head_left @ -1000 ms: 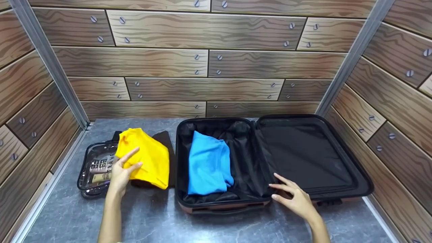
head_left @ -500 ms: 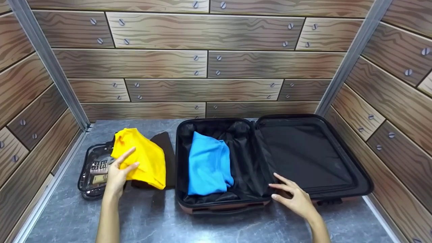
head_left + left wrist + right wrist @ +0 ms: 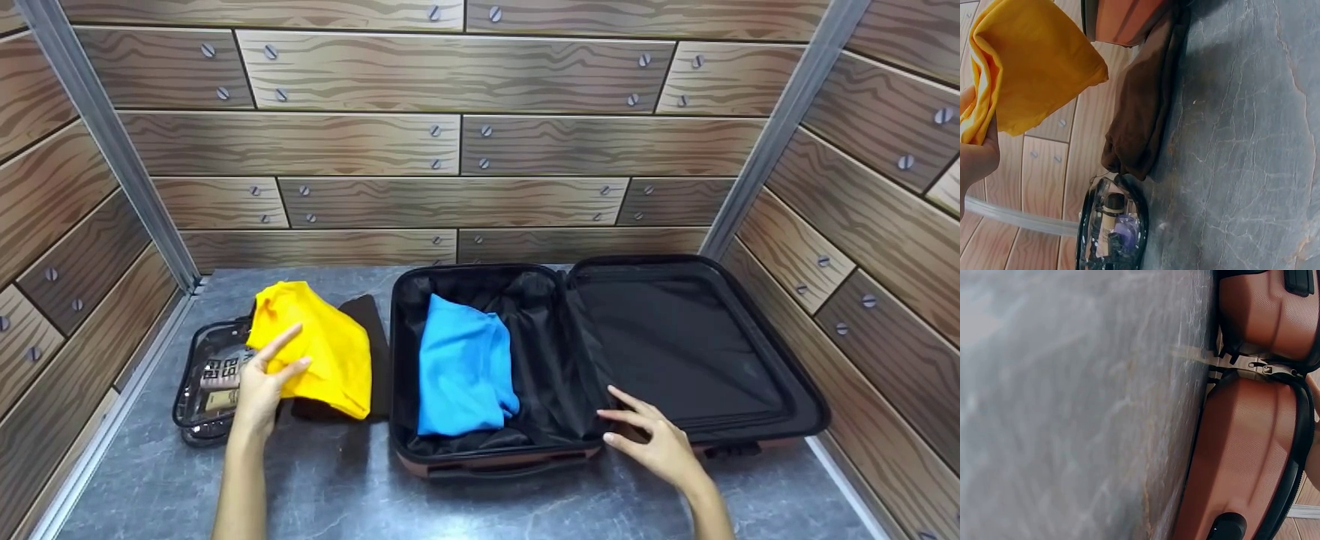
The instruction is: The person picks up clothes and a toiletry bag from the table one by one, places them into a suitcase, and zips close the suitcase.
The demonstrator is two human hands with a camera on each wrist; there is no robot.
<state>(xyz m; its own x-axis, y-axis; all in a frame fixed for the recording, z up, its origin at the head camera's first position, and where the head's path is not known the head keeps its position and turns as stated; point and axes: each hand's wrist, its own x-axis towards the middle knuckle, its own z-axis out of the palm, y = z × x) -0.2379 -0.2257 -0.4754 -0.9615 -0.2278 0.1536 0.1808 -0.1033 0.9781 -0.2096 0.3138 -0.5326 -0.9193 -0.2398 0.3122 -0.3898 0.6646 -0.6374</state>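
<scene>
Head view: a yellow cloth [image 3: 319, 349] is pinched by the left hand [image 3: 262, 382] and raised off the worktop [image 3: 337, 495]; the suitcase [image 3: 600, 442] rim is steadied by the right hand's [image 3: 656, 442] relaxed, spread fingers.

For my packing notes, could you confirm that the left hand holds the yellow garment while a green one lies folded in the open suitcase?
Not quite: the head view shows the garment in the suitcase is blue, not green. The left hand does hold the yellow garment.

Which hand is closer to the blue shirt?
Right. The right hand rests at the suitcase's front edge, just beside the blue shirt; the left hand holds the yellow cloth outside it.
</scene>
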